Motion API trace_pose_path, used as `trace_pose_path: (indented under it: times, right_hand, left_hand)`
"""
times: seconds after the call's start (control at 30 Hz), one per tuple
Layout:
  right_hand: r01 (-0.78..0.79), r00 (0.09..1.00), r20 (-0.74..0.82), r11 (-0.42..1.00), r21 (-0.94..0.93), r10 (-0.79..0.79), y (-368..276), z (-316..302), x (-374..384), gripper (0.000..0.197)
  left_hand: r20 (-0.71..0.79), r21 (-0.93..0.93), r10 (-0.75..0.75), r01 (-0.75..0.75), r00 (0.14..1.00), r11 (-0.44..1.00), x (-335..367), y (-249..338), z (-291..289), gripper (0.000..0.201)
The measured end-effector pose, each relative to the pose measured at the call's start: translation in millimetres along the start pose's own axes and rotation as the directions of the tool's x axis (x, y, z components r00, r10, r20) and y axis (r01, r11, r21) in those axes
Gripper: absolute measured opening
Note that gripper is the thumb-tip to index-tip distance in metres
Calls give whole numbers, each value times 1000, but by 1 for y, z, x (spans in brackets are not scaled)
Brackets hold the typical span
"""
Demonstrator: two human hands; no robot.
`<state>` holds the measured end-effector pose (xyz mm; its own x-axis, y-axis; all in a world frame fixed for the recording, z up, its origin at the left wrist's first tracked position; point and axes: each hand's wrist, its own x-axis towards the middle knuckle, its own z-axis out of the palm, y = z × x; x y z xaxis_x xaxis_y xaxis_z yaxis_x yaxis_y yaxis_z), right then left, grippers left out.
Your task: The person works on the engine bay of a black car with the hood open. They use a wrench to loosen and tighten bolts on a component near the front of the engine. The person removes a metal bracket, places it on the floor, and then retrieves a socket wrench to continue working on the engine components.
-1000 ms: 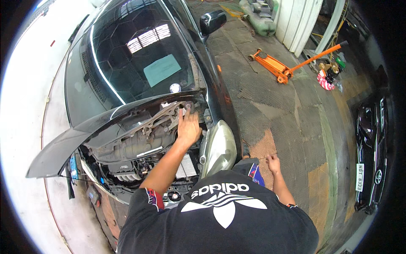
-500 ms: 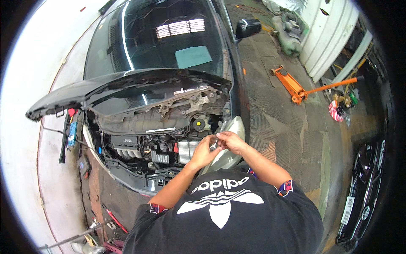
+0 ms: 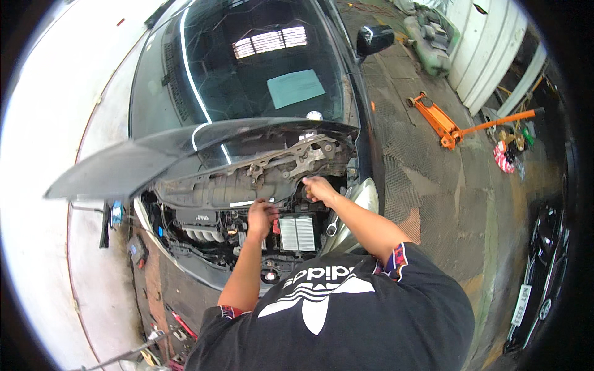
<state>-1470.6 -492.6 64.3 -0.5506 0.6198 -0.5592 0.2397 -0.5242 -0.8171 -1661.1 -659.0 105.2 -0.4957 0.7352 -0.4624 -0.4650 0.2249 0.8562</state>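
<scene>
Over the open engine bay, my left hand (image 3: pixel 262 217) hovers beside the white pleated filter (image 3: pixel 298 234), its fingers loosely bent and apart, with nothing visible in them. Farther right, my right hand (image 3: pixel 318 189) is closed with curled fingers at the back corner of the bay. It covers the spot of the round reservoir cap, and whatever it grips is hidden. A silver metal tool with a ring-shaped end (image 3: pixel 332 227) rests beside the headlight (image 3: pixel 366 201). Left of the filter is the engine cover (image 3: pixel 193 217).
The raised black hood (image 3: pixel 124 157) spans the bay below the windshield. An orange floor jack (image 3: pixel 442 122) stands on the matted floor at right, with a green compressor (image 3: pixel 428 46) behind it. A detached black bumper (image 3: pixel 535 278) leans at far right.
My hands, together at the headlight before, have separated. The left went left over the engine; the right reached farther into the bay. The silver tool now lies by the headlight. The view shifted.
</scene>
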Motion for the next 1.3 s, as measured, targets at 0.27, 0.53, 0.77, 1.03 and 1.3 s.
trace_pose_path:
  times: [0.27, 0.53, 0.77, 1.03, 1.3]
  right_hand:
    - [-78, 990, -102, 973, 215, 102, -11, -23, 86, 39]
    - [-16, 998, -62, 984, 179, 27, -3, -17, 100, 41]
    - [140, 976, -172, 990, 28, -133, 8, -12, 93, 43]
    - [224, 924, -251, 941, -255, -288, 16, -18, 78, 42]
    - [121, 989, -80, 990, -78, -127, 5, -34, 61, 41]
  left_hand:
    - [-151, 864, 329, -37, 932, 502, 146, 49, -17, 46]
    - [134, 971, 126, -104, 983, -215, 156, 83, 9, 64]
    - [272, 932, 187, -209, 944, -297, 161, 73, -15, 62]
    - [240, 954, 246, -181, 939, -240, 132, 64, -8, 59]
    - [193, 968, 208, -152, 959, -198, 98, 64, 0, 58]
